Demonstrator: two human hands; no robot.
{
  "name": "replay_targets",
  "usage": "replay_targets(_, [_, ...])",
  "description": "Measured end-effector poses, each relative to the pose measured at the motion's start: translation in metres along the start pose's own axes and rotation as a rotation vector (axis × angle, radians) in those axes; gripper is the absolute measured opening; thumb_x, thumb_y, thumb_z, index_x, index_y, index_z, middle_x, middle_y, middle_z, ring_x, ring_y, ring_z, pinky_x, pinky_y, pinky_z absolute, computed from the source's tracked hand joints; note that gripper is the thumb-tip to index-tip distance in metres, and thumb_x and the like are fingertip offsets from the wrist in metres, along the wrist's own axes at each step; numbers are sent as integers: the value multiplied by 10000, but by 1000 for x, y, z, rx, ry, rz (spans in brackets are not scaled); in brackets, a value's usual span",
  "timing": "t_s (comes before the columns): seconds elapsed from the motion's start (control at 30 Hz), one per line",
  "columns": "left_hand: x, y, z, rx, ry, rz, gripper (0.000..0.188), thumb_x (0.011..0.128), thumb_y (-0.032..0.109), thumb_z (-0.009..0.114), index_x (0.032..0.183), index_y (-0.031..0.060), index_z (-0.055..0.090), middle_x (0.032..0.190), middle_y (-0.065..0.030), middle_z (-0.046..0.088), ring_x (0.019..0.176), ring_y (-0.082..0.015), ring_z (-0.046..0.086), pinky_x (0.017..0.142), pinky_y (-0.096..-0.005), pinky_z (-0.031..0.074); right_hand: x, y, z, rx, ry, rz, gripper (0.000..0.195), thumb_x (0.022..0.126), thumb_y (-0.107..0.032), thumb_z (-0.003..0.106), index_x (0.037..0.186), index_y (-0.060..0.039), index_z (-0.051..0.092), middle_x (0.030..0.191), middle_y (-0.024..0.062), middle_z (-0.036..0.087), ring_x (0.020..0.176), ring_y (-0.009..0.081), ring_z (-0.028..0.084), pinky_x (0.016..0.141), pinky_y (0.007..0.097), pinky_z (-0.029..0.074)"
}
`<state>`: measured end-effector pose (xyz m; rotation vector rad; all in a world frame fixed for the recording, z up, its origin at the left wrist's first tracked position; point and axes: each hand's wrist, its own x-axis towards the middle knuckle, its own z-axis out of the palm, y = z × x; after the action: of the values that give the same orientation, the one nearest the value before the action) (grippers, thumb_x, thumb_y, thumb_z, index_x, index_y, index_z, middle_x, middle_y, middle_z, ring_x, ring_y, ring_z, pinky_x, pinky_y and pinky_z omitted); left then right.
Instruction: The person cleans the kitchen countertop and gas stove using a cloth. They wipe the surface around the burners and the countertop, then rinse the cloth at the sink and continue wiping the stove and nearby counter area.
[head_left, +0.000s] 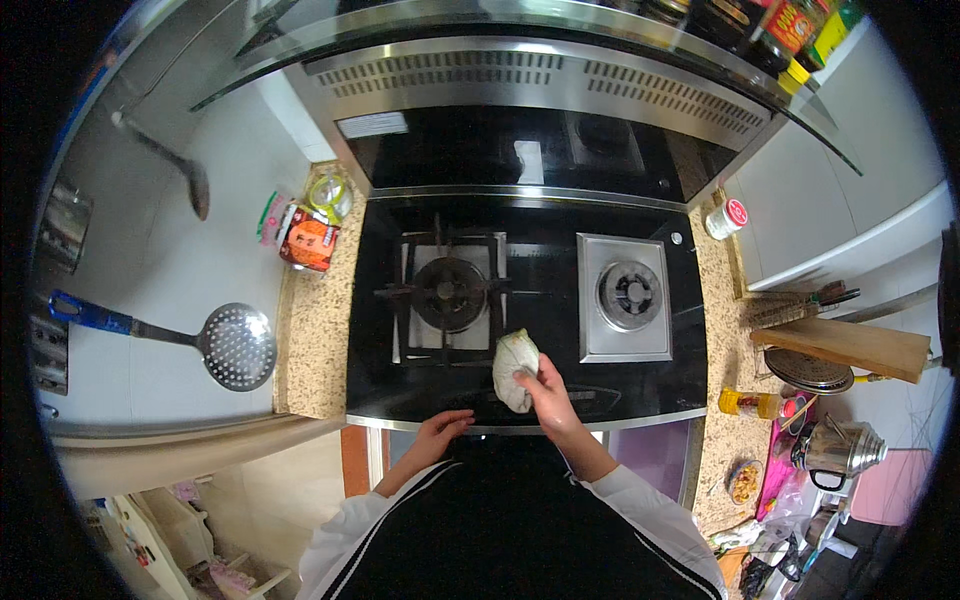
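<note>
A folded pale cloth (514, 373) is gripped in my right hand (551, 397), with my thumb pressed on top of it, over the front middle of a black glass gas hob (540, 315). My left hand (444, 433) holds nothing and rests near the hob's steel front edge, its fingers pointing right. Beyond it the left burner (448, 295) carries a dark pan support. The right burner (634, 294) sits on a square steel plate with no pan support on it.
A skimmer (238, 347) and a ladle (196, 187) hang at the left wall. Food packets (309, 238) stand on the left counter. To the right are a lidded jar (726, 218), a cutting board (844, 349), an oil bottle (750, 403), a steel pot (840, 448) and a bowl of food (745, 481).
</note>
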<state>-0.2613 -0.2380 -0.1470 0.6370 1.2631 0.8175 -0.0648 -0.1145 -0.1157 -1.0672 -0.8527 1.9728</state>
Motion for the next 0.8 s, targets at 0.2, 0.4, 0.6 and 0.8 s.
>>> replay_targets(0.2, [-35,-11,-66,32,104,-47,289,922,175,497,1178,57,562,1071,-58,624,1009,-138,569,837,-261,439,35,31,80,-424,123,-542,345,861,-52,564,1198,-36,493,1274,122,466,1146,193,466,944,289,376])
replay_targets(0.4, [-44,-20,-105,-15,63,-34,304,936,188,459,1206,68,535,1099,-34,614,1007,-128,569,842,-269,427,26,39,125,-903,211,-598,233,892,-257,544,1025,-107,663,1276,93,512,1234,319,404,950,387,359])
replay_targets(0.6, [-40,-22,-124,22,-16,-41,303,929,192,472,1199,73,542,1086,-28,621,999,-124,570,841,-265,427,35,45,131,-1078,415,-660,303,770,-215,661,1035,-121,546,1118,95,530,1064,310,501,787,411,406])
replay_targets(0.8, [-38,-27,-137,-44,-47,9,288,923,165,476,1182,66,556,1080,-49,625,969,-112,578,818,-247,437,46,41,118,-1168,427,-265,632,669,-346,709,1106,19,436,1058,234,514,974,391,542,825,424,459])
